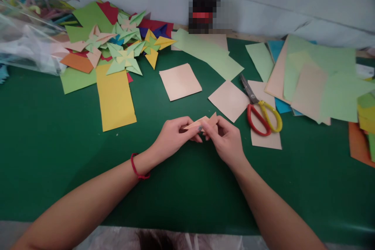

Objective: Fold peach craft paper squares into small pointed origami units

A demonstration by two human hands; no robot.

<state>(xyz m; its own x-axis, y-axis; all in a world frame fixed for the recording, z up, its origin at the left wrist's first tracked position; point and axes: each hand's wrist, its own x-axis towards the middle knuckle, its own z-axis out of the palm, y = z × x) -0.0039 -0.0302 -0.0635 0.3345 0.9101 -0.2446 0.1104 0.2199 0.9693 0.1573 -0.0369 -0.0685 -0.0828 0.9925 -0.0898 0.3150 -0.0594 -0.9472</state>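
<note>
At the centre of the frame, the left hand (178,133) and right hand (229,137) meet over a small folded peach paper (200,121), held up just above the green table (175,195). Both hands are nearly closed on it, thumbs on top and fingers curled beneath; this two-sided pinch probably keeps so small a piece steady while the thumbs press its folds. How the fingers underneath are set cannot be told.

Just above the hands lie a peach square (180,82) and, to its right, a second peach square (228,99), flat and likely put there for easy reach. Right of centre, scissors (260,103) rest across a pale strip (265,142), handles towards the lower right, perhaps set aside within the right hand's reach. A yellow sheet (115,97) lies left of centre.

Farther out, folded star shapes (125,58) are heaped at upper left and loose green sheets (336,78) overlap at upper right, both seemingly pushed outward to leave working room.
</note>
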